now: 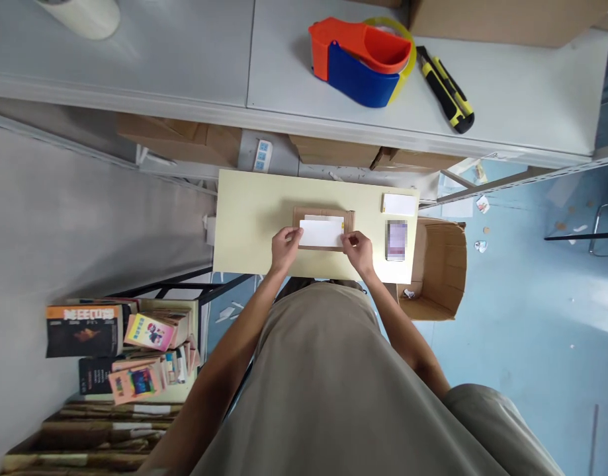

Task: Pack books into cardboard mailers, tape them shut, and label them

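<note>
A white label sheet [321,233] with a small yellow mark at its right end is stretched between my two hands. My left hand [285,248] pinches its left end; my right hand [359,251] pinches the lower right corner. Right beneath the sheet is a flat brown cardboard parcel [298,215] on the pale yellow table [249,225]. Another strip of white shows along the parcel's top, just behind the sheet. Whether the sheet touches the parcel I cannot tell.
A stack of white labels [399,204] and a phone-like item with a blurred screen [396,240] lie at the table's right. Beside it stands an open cardboard box [447,271]. The shelf above holds a tape dispenser [363,69] and a utility knife [447,92]. Books [85,330] are piled at left.
</note>
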Tool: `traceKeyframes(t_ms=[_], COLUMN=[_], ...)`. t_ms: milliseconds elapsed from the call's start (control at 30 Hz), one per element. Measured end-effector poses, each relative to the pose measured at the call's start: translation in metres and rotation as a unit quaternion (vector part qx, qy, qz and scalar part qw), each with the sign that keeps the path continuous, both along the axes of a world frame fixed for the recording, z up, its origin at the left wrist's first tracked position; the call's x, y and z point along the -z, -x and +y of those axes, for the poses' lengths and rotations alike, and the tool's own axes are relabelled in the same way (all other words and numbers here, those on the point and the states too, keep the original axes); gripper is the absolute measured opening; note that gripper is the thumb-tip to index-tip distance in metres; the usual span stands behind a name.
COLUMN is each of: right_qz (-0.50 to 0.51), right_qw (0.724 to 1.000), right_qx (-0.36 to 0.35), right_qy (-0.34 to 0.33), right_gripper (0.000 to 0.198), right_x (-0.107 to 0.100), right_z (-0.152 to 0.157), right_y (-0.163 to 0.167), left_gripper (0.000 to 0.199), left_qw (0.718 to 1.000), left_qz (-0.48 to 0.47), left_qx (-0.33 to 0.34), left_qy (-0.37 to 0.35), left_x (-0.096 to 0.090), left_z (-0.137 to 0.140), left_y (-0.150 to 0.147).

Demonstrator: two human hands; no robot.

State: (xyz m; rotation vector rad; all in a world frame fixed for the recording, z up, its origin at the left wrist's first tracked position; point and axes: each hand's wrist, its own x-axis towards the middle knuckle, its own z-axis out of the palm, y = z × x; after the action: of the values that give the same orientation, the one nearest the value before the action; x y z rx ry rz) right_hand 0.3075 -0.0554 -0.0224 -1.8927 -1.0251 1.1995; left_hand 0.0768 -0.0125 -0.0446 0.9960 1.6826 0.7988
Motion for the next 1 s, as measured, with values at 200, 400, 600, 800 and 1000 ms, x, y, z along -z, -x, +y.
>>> traceKeyframes(t_ms=[200,400,600,800,1000], right_qz=[-0.137,-0.197,-0.234,-0.248,-0.262], right_qw=[0.987,0.974,0.961,0.955,0.946], right_qx=[0.007,-0.029,-0.046,-0.050,-0.056], right_qy=[0.080,0.104,0.139,0.154,0.183], right_gripper=[0.024,0.028,0.028,0.025,0.023], right_x=[0.022,0.024,0.021,0.017,0.015], right_z=[0.013,0.021,0.029,0.034,0.042], right_y=[0.012,0.018,0.019,0.021,0.020], left_gripper=[0.019,0.018,0.017,0.017,0.016], left_qw=[0.999,0.995,0.993,0.989,0.985], left_qz=[0.045,0.095,0.117,0.146,0.169], left_qx=[0.009,0.007,0.026,0.034,0.042], left_qy=[-0.012,-0.002,0.001,-0.001,0.004], left_x=[0.024,0.038,0.043,0.042,0.038], left_z=[0.017,0.019,0.024,0.023,0.024], left_y=[-0.015,-0.017,-0.018,-0.022,-0.025])
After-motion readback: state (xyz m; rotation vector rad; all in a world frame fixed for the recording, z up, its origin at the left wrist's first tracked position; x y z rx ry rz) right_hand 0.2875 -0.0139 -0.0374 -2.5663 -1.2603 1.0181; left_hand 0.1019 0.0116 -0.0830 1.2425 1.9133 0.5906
